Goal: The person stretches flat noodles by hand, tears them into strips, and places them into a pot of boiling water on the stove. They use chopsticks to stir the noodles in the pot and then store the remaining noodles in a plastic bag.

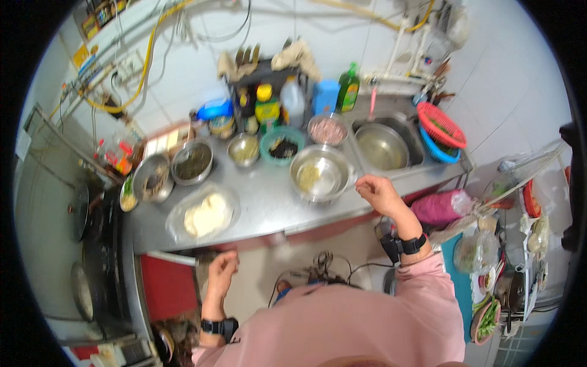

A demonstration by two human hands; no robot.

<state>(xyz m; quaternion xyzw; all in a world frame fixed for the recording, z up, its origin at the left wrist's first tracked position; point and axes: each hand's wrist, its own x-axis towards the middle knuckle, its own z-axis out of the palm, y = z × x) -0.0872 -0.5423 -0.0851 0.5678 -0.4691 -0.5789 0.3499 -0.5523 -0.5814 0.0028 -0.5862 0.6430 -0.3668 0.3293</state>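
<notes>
My right hand (379, 196) hovers at the right side of a steel basin (338, 192), fingers bent. Whether it touches the rim or pinches something small is not clear. Inside that basin lies a pale yellowish-green heap of food (309, 177). My left hand (222, 271) hangs in front of the counter's edge, loosely curled, with nothing visible in it. Nearest to it on the steel counter (261, 202) is a clear plastic bag or wrap (176, 215) around a pale, cream-coloured mass (208, 214).
Behind stand steel bowls of dark liquid (192, 165) and pinkish chopped food (328, 130), plus a green basin (282, 130). A sink (415, 137) holds a water-filled basin (383, 147). Red (441, 124) and blue baskets (435, 153) sit right. Cables (324, 266) lie on the floor.
</notes>
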